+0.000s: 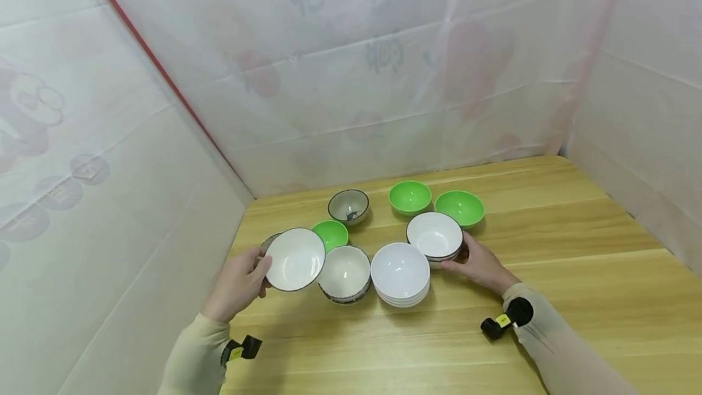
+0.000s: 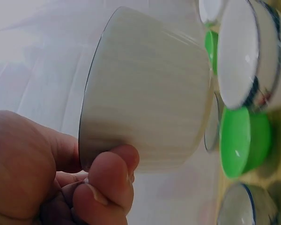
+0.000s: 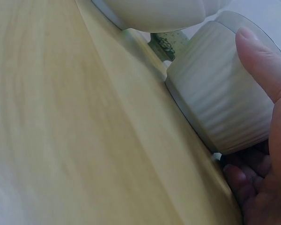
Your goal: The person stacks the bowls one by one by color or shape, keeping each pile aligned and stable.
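Observation:
My left hand (image 1: 237, 279) pinches the edge of a white bowl (image 1: 296, 259) with a thin dark rim, thumb on one side and fingers on the other. The bowl is tilted, raised off the table at the left; its ribbed outer wall (image 2: 145, 89) fills the middle of the left wrist view. My right hand (image 1: 484, 264) grips a short stack of dark-rimmed white bowls (image 1: 435, 235) standing on the table. In the right wrist view the thumb lies along the ribbed side of this stack (image 3: 215, 86), and the fingers curl low behind it.
Between the hands stand a stack of plain white bowls (image 1: 400, 270) and a stack of patterned bowls (image 1: 344, 273). Farther back are a greyish bowl (image 1: 348, 205) and green bowls (image 1: 410, 197), (image 1: 460, 207). Another green bowl (image 1: 332, 234) is partly covered by the raised bowl. Cloth-covered walls (image 1: 351, 78) enclose the wooden table (image 1: 548, 230).

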Motion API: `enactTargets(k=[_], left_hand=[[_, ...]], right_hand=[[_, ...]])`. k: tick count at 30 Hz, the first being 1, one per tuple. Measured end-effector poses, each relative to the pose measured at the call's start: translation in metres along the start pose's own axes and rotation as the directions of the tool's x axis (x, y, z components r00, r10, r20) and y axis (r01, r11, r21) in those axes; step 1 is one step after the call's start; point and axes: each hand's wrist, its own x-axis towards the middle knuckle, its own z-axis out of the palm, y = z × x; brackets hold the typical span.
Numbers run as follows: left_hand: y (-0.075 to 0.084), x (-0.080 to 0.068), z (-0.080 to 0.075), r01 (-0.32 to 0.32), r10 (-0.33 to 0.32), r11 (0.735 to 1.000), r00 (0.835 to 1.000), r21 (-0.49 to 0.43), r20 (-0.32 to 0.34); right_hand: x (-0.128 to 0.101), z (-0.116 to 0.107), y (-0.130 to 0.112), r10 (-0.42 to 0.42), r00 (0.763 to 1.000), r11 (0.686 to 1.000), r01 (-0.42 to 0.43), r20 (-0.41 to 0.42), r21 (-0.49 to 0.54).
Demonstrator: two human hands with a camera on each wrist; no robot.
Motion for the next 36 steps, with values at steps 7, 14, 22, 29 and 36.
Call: enactTargets(k=[7,14,22,29,36], left_hand=[[0.035,0.021,0.011,-0.101,0.103,0.993,0.994,-0.06,0.026],[0.065,0.041,0.025,-0.156,0.16,0.985,0.985,-0.068,0.06],[0.1,0.061,0.042,-0.194,0.204,0.977,0.971,-0.089,0.125],[0.125,0.081,0.064,-0.193,0.209,0.977,0.958,-0.095,0.195],[0.147,0.1,0.093,-0.158,0.169,0.986,0.949,-0.06,0.265]], right_hand=[[-0.002,-0.001,0.0,0.0,1.0,1.0,0.0,-0.002,-0.007],[-0.005,-0.001,-0.001,0.006,1.0,0.999,-0.006,-0.003,-0.032],[-0.005,0.001,-0.001,-0.008,1.0,0.999,0.008,-0.01,-0.05],[-0.004,0.002,0.001,0.0,1.0,0.998,-0.001,-0.01,-0.069],[-0.005,0.002,0.004,-0.011,1.0,0.998,0.01,-0.015,-0.064]])
